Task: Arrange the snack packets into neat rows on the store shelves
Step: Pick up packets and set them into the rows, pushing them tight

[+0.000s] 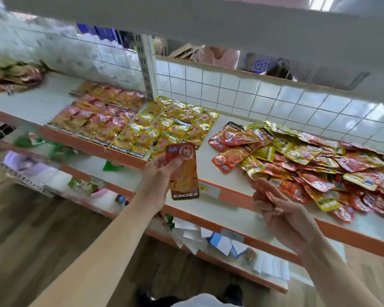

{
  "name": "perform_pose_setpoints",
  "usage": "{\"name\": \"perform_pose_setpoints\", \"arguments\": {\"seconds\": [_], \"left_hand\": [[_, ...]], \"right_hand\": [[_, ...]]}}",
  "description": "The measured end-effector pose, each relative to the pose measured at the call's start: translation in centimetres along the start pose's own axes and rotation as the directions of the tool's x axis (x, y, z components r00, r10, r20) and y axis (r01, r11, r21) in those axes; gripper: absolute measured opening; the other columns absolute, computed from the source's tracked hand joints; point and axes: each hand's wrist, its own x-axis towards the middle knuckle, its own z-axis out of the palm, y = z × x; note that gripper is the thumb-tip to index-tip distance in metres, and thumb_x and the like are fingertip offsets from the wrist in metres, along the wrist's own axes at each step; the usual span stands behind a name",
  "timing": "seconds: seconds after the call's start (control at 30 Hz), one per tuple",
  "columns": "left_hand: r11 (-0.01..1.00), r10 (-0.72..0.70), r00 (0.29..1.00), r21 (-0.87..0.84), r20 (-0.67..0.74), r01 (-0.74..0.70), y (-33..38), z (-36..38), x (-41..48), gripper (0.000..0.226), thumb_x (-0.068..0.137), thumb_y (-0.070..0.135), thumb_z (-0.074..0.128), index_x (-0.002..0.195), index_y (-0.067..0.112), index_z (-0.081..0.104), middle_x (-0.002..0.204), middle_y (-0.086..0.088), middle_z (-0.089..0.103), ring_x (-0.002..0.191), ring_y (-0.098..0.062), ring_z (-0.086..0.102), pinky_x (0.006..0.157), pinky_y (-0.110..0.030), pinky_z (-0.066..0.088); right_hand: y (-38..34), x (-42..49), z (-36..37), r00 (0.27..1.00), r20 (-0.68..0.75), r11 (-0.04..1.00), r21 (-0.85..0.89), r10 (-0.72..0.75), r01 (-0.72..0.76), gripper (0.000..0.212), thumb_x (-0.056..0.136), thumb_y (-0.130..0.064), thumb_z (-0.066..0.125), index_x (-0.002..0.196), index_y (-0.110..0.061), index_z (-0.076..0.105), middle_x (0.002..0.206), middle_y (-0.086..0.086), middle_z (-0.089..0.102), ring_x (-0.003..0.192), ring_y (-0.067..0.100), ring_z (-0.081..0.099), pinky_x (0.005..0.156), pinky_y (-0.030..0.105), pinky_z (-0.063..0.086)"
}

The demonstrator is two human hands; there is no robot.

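My left hand point(159, 173) pinches a red-orange "Konchew" snack packet point(184, 176) upright in front of the shelf point(215, 171), just before the yellow rows. On the shelf lie neat rows of red packets point(93, 117) and, to their right, rows of yellow packets point(164, 127). A loose heap of mixed red and yellow packets point(308, 160) covers the shelf's right part. My right hand point(277, 209) hovers at the heap's front edge with fingers curled, its fingertips at a red packet point(264, 185); whether it grips that packet is unclear.
The shelf has an orange front edge point(226, 193) and a white wire-grid back point(231, 85). Lower shelves point(220, 238) hold white and blue packs and green items. More packets point(13, 74) lie far left. An upper shelf point(186, 21) overhangs. A person stands behind the grid.
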Motion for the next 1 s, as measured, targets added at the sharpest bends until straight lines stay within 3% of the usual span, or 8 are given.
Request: {"name": "perform_pose_setpoints", "arguments": {"seconds": [0.07,0.13,0.23,0.37,0.53,0.63,0.77,1.0], "left_hand": [[1.000,0.009,1.000,-0.008,0.002,-0.009,1.1,-2.2,0.0,0.009,0.090,0.010,0.068,0.092,0.016,0.074,0.094,-0.013,0.074,0.091,-0.033,0.070,0.089,-0.058,0.056],[1.000,0.014,1.000,0.004,0.008,-0.014,2.2,-4.3,0.2,0.008,0.091,0.012,0.068,0.098,0.015,0.072,0.101,-0.015,0.075,0.094,-0.035,0.071,0.088,-0.056,0.057],[0.997,0.055,0.998,0.060,0.010,-0.056,3.4,-8.0,0.6,0.010,0.094,0.019,0.067,0.103,0.018,0.071,0.103,-0.012,0.076,0.093,-0.030,0.073,0.085,-0.051,0.059],[0.987,0.074,0.997,0.144,0.009,-0.074,4.3,-13.0,1.0,0.009,0.098,0.029,0.063,0.104,0.027,0.069,0.102,-0.010,0.075,0.095,-0.033,0.073,0.084,-0.051,0.060],[0.983,-0.013,0.998,0.186,0.056,0.002,6.5,-19.0,1.5,0.028,0.094,0.015,0.067,0.121,0.017,0.060,0.110,-0.013,0.072,0.106,-0.033,0.069,0.084,-0.042,0.059],[0.978,-0.022,0.997,0.207,0.074,0.006,7.5,-22.4,1.2,0.037,0.085,0.010,0.073,0.118,0.019,0.060,0.111,-0.014,0.072,0.108,-0.034,0.068,0.100,-0.054,0.052],[0.975,0.004,0.997,0.222,0.080,-0.022,8.6,-26.1,0.7,0.047,0.073,0.020,0.076,0.118,0.023,0.062,0.112,-0.013,0.072,0.108,-0.032,0.069,0.101,-0.056,0.050],[0.975,0.072,0.997,0.211,0.014,-0.073,9.0,-29.1,0.4,0.037,0.077,0.019,0.073,0.113,0.012,0.068,0.107,-0.016,0.073,0.103,-0.035,0.070,0.097,-0.054,0.054]], "right_hand": [[0.6,0.3,2.0,0.996,-0.047,0.988,-0.137,-0.080,0.073,0.047,0.108,-0.003,0.014,0.152,-0.003,0.032,0.137,0.026,0.050,0.120,0.029,0.054,0.101,0.032,0.049],[2.2,0.7,4.9,0.994,-0.049,0.967,-0.240,-0.099,0.085,0.049,0.103,-0.016,0.053,0.149,-0.007,0.041,0.143,0.017,0.053,0.128,0.032,0.055,0.104,0.037,0.048],[3.5,2.8,9.3,0.999,0.037,0.852,-0.523,0.017,0.005,0.091,0.048,-0.033,0.100,0.129,-0.013,0.063,0.130,0.010,0.067,0.115,0.026,0.066,0.092,0.039,0.049],[6.3,5.9,14.3,0.971,-0.133,0.707,-0.705,-0.199,0.048,0.051,0.064,-0.020,0.081,0.108,0.002,0.071,0.080,0.015,0.073,0.065,0.023,0.063,0.066,0.030,0.051],[9.6,8.9,20.1,0.957,-0.201,0.681,-0.733,-0.210,-0.004,0.013,0.088,-0.001,0.067,0.096,-0.011,0.069,0.047,-0.008,0.062,0.034,-0.002,0.049,0.038,0.007,0.036],[11.3,11.0,22.3,0.965,-0.174,0.580,-0.814,-0.195,-0.029,0.022,0.076,-0.020,0.079,0.097,-0.014,0.077,0.053,-0.005,0.066,0.041,0.001,0.053,0.047,0.014,0.046],[13.8,13.1,25.7,0.977,-0.165,0.537,-0.841,-0.136,-0.067,0.031,0.063,-0.042,0.078,0.081,-0.017,0.081,0.086,0.012,0.077,0.089,0.038,0.070,0.098,0.054,0.052],[17.3,15.5,28.6,0.991,-0.117,0.650,-0.758,-0.057,-0.052,0.036,0.070,-0.039,0.074,0.093,-0.011,0.076,0.095,0.010,0.077,0.091,0.029,0.072,0.091,0.053,0.055]]}}
